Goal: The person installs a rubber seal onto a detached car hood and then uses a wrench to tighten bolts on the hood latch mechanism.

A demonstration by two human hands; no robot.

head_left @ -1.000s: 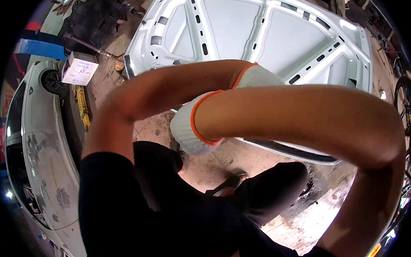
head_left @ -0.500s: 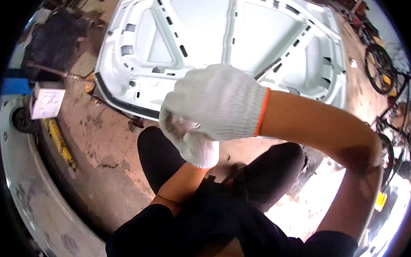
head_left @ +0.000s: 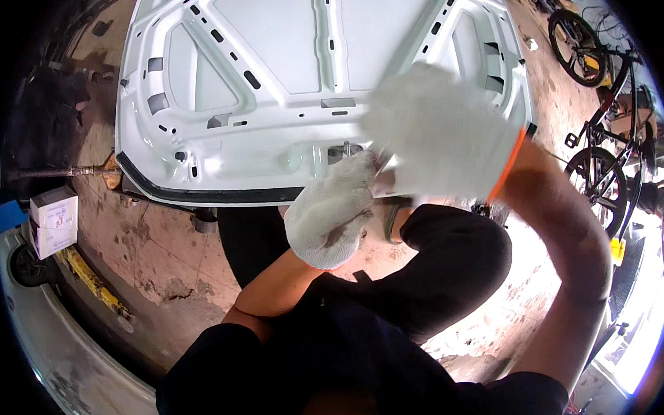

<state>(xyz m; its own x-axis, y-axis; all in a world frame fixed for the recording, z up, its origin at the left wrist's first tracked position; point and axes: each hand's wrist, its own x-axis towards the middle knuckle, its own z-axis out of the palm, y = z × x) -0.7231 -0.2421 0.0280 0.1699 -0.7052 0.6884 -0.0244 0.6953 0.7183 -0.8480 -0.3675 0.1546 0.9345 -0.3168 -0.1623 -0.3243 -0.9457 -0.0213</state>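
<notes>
A white car bonnet (head_left: 224, 156) lies in front of me with its ribbed inner side up. My left hand (head_left: 328, 211), in a white knitted glove with dark smudges, is at its near edge, fingers curled together. A small pale, shiny piece (head_left: 384, 181) shows between my two hands; its kind cannot be made out. My right hand (head_left: 440, 138), in a white glove with an orange cuff, is over the bonnet's right part, smeared by motion, its fingers unclear. Just past my left fingertips is a metal latch part (head_left: 343, 151) in the bonnet's near edge.
A white carton (head_left: 55, 221) stands at the left, by a yellow bar (head_left: 92, 279) and a grey car body panel (head_left: 85, 360). A bicycle (head_left: 605, 136) stands at the right. My bent knee (head_left: 462, 249) is close under the bonnet's edge.
My hands, together before, have moved apart: the right went right, the left nearer the bonnet's edge. The view has shifted, so the bonnet sits further left.
</notes>
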